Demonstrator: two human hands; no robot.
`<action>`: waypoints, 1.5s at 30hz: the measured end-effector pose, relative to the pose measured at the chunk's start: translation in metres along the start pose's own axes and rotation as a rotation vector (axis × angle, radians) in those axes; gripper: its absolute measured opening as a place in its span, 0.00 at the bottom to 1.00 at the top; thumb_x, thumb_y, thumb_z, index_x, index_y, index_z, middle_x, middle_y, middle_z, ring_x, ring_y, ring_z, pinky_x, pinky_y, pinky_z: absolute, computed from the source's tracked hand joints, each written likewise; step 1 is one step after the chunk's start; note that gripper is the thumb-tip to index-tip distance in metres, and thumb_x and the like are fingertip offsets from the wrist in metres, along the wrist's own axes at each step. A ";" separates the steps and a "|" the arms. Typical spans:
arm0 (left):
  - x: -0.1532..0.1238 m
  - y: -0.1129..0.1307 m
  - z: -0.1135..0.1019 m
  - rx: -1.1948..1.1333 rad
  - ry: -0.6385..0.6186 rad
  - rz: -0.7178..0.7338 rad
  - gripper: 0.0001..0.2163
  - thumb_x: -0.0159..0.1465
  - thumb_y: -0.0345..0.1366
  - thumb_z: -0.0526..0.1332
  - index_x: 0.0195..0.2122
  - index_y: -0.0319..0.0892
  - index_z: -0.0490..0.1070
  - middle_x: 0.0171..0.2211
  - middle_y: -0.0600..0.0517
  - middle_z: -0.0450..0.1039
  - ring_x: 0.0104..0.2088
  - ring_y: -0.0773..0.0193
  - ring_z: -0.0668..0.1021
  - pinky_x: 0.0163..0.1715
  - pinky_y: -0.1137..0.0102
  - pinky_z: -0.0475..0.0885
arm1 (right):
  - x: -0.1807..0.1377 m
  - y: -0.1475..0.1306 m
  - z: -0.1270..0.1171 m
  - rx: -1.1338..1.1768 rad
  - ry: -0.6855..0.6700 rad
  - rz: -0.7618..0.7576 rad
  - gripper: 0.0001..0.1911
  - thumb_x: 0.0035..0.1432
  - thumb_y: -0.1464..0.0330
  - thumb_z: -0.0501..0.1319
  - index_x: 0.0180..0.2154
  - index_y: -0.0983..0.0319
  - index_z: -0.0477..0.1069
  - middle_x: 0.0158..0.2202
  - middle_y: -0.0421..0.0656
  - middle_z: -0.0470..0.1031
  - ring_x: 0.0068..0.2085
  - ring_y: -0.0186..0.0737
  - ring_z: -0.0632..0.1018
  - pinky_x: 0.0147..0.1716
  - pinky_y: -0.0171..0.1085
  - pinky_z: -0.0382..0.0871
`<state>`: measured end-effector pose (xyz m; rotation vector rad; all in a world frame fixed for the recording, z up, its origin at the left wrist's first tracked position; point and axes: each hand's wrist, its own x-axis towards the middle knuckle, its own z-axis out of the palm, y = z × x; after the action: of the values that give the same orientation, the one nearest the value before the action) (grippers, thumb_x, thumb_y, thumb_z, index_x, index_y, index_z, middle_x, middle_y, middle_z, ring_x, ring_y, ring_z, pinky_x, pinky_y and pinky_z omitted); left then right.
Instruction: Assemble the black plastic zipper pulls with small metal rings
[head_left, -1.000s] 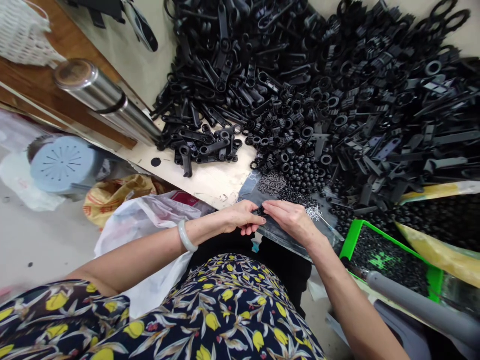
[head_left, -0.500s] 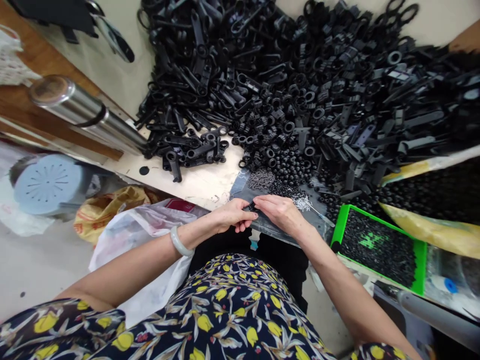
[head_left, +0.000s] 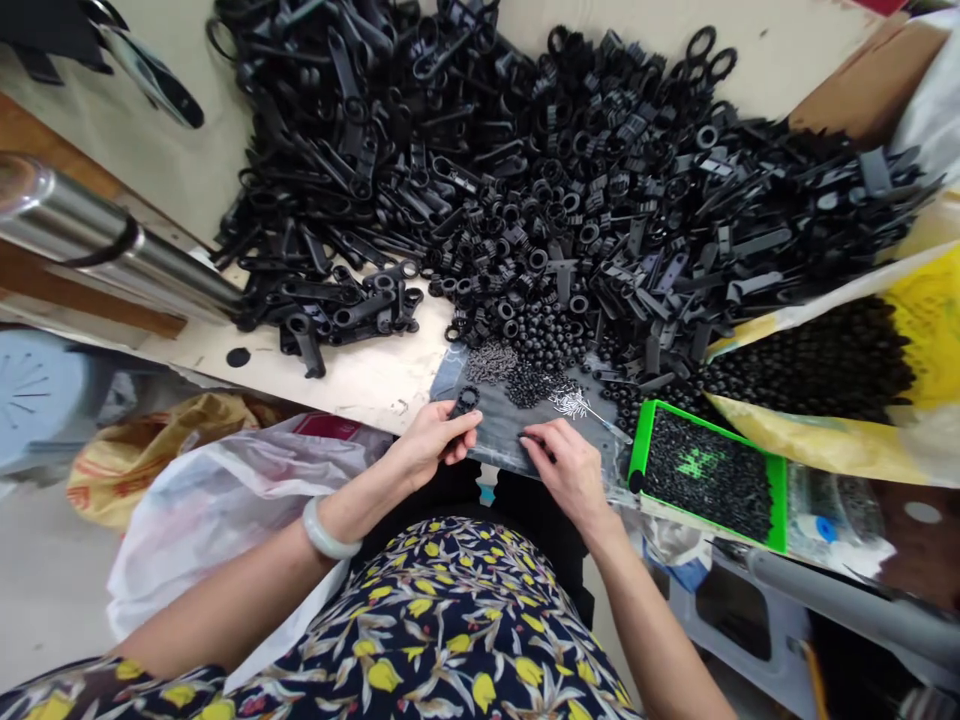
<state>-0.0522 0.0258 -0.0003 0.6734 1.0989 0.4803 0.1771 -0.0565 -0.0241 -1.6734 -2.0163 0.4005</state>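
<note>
OK, nearest you: your floral top (head_left: 420,620), dark blue with yellow flowers. Pale bangle (head_left: 330,530) on your left wrist. White plastic bag (head_left: 225,510) left of your left forearm.

Your left hand (head_left: 439,440) is closed, thumb against curled fingers, gripping a black ring-ended part (head_left: 466,400). Ring end sticks out past your thumb, at the near left of the grey mat (head_left: 496,440). Your right hand (head_left: 566,465) is off to the right, well apart from that part; thumb and forefinger mostly closed, tips close together. Small dark bit at those tips; can't tell whether you've got hold of it.

Right of your right hand: green tray (head_left: 778,505), small black bits inside, some green ones in the middle.

Farther out on the mat: silver pins (head_left: 571,403), small grey pieces (head_left: 491,362) to their left, round black beads (head_left: 551,335) behind. Lever-shaped parts (head_left: 360,310) on the pale tabletop (head_left: 367,385) beyond your left hand.

Farthest: big black pile of mixed parts (head_left: 405,150).
</note>
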 end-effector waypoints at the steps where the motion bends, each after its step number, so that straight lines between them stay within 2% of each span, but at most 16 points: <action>1: 0.000 -0.001 0.001 -0.011 0.011 -0.008 0.20 0.55 0.47 0.73 0.26 0.40 0.66 0.19 0.57 0.70 0.15 0.77 0.66 0.13 0.79 0.53 | 0.001 -0.001 0.004 -0.023 0.005 0.001 0.09 0.74 0.63 0.59 0.45 0.58 0.77 0.38 0.43 0.79 0.38 0.39 0.80 0.39 0.37 0.73; 4: -0.002 -0.003 0.005 -0.067 0.027 -0.038 0.20 0.54 0.47 0.74 0.26 0.41 0.66 0.20 0.57 0.71 0.15 0.76 0.66 0.14 0.78 0.52 | 0.010 -0.005 0.008 0.009 0.013 -0.009 0.10 0.74 0.63 0.59 0.41 0.58 0.77 0.36 0.42 0.79 0.36 0.38 0.79 0.38 0.37 0.72; 8: -0.005 -0.006 0.011 -0.169 0.011 -0.035 0.19 0.55 0.47 0.75 0.29 0.40 0.67 0.21 0.58 0.71 0.15 0.77 0.65 0.15 0.79 0.50 | 0.023 -0.019 0.005 0.329 0.067 0.068 0.06 0.71 0.64 0.63 0.42 0.57 0.78 0.37 0.42 0.79 0.34 0.37 0.78 0.34 0.37 0.74; 12: -0.008 -0.010 0.018 -0.281 0.016 0.012 0.19 0.56 0.46 0.75 0.32 0.40 0.67 0.22 0.58 0.71 0.18 0.77 0.65 0.17 0.79 0.52 | 0.031 -0.036 0.010 0.602 0.130 0.195 0.04 0.67 0.64 0.67 0.39 0.57 0.79 0.37 0.42 0.81 0.35 0.39 0.81 0.36 0.37 0.78; 16: -0.009 -0.012 0.021 -0.340 -0.001 0.047 0.18 0.57 0.45 0.75 0.31 0.40 0.67 0.22 0.57 0.70 0.19 0.77 0.65 0.18 0.79 0.52 | 0.032 -0.044 0.024 0.811 0.179 0.369 0.07 0.63 0.62 0.70 0.40 0.58 0.79 0.35 0.42 0.82 0.34 0.40 0.84 0.35 0.37 0.79; 21: -0.009 -0.014 0.022 -0.331 -0.021 0.104 0.19 0.59 0.46 0.74 0.30 0.39 0.68 0.22 0.57 0.69 0.18 0.77 0.64 0.18 0.78 0.52 | 0.031 -0.047 0.031 0.815 0.216 0.385 0.08 0.62 0.62 0.70 0.40 0.59 0.80 0.36 0.43 0.83 0.35 0.39 0.83 0.36 0.37 0.80; 28: -0.010 -0.019 0.018 -0.219 -0.059 0.128 0.19 0.61 0.50 0.72 0.33 0.38 0.71 0.23 0.56 0.72 0.18 0.76 0.66 0.18 0.77 0.55 | 0.028 -0.049 0.027 0.751 0.225 0.308 0.04 0.64 0.65 0.69 0.40 0.58 0.79 0.36 0.41 0.80 0.36 0.37 0.81 0.37 0.35 0.78; 34: -0.014 -0.023 0.012 -0.128 -0.070 0.194 0.17 0.64 0.48 0.70 0.35 0.37 0.75 0.23 0.54 0.74 0.19 0.75 0.68 0.19 0.78 0.57 | 0.027 -0.048 0.022 0.666 0.208 0.157 0.02 0.65 0.68 0.68 0.41 0.57 0.80 0.38 0.42 0.81 0.39 0.39 0.81 0.38 0.37 0.77; 39: -0.013 -0.025 0.014 -0.141 -0.062 0.193 0.16 0.65 0.47 0.69 0.35 0.37 0.75 0.23 0.54 0.73 0.18 0.75 0.67 0.18 0.78 0.57 | 0.026 -0.048 0.021 0.664 0.215 0.157 0.03 0.66 0.69 0.67 0.41 0.57 0.81 0.39 0.43 0.81 0.40 0.40 0.81 0.41 0.39 0.77; 45: -0.015 -0.019 0.014 -0.126 -0.113 0.192 0.15 0.63 0.46 0.70 0.33 0.37 0.74 0.21 0.54 0.72 0.18 0.75 0.66 0.18 0.77 0.56 | 0.027 -0.051 0.015 0.630 0.195 0.128 0.05 0.67 0.69 0.67 0.42 0.57 0.82 0.40 0.43 0.81 0.42 0.41 0.81 0.45 0.41 0.77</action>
<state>-0.0444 -0.0006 0.0001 0.6894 0.8941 0.6625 0.1233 -0.0401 -0.0053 -1.3744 -1.4384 0.7888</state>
